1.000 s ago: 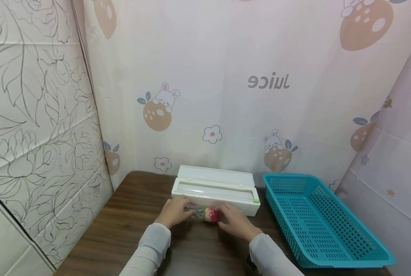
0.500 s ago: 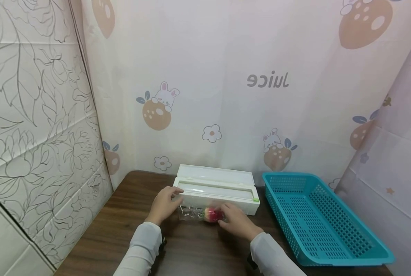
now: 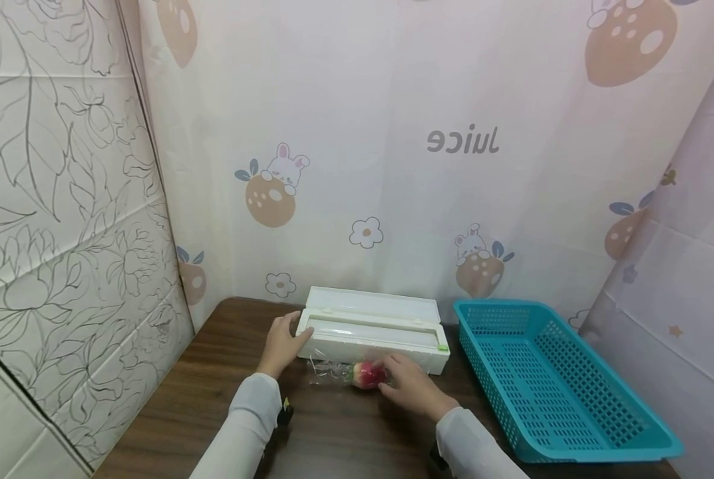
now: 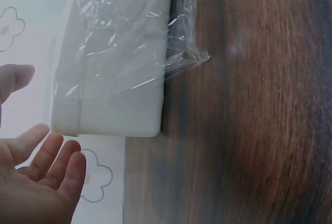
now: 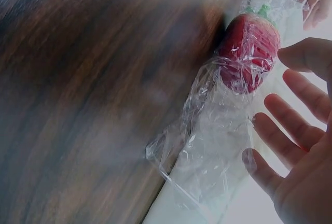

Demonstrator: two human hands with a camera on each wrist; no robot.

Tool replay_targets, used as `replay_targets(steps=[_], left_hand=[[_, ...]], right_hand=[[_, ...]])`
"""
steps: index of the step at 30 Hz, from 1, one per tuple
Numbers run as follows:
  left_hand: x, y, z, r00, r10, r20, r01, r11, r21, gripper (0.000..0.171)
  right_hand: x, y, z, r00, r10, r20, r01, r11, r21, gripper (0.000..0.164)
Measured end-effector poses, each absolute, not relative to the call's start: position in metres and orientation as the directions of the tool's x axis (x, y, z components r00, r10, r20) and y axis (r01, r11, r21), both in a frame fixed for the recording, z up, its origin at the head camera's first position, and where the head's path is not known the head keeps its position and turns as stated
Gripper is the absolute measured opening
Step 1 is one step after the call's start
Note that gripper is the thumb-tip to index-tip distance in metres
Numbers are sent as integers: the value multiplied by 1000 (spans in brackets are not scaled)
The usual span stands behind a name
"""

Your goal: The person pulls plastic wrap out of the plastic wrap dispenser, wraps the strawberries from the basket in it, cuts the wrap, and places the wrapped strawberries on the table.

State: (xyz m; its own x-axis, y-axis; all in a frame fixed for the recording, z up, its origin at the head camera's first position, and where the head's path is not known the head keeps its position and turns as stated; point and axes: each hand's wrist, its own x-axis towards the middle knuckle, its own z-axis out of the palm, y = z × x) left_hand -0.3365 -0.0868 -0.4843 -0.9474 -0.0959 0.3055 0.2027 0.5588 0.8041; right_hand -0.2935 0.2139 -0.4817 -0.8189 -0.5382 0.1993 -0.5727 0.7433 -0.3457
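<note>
A red strawberry [image 3: 368, 375] with a pale top and green leaves lies in crumpled clear cling film [image 5: 207, 130], in front of a white cling film dispenser box [image 3: 368, 346] whose lid [image 3: 374, 305] stands raised. My left hand [image 3: 281, 344] is at the box's left end, thumb and fingers apart; in the left wrist view its fingertips are near the box's corner. My right hand [image 3: 413, 386] is just right of the strawberry. Seen from the right wrist, its fingers are spread, the thumb tip right at the fruit and the other fingertips beside the film.
A blue-green plastic basket [image 3: 572, 392] stands to the right on the brown wooden table [image 3: 213, 379]. Patterned curtains [image 3: 368, 166] hang behind the table and along both sides. A green piece [image 3: 442, 347] shows at the box's right end.
My left hand has left the film beside the strawberry and moved left and farther back, to the box's left end. The film's left part now lies loose. My right hand has barely moved.
</note>
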Motion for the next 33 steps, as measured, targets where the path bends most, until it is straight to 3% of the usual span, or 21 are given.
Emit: replay_targets(steps=[15, 19, 26, 33], left_hand=[[-344, -92, -496, -980, -58, 190, 134, 517, 845, 66], [-344, -93, -499, -986, -51, 160, 114, 497, 860, 67], [-346, -94, -501, -989, -53, 141, 98, 489, 867, 66], [-346, -94, -502, -989, -64, 135, 90, 462, 882, 66]], right_hand=[[-286, 232, -474, -838, -504, 210, -545, 740, -396, 30], [-287, 242, -465, -871, -435, 228, -491, 773, -401, 26], [-299, 264, -443, -877, -295, 380, -428, 839, -336, 24], [-313, 285, -434, -920, -217, 326, -327, 883, -336, 32]])
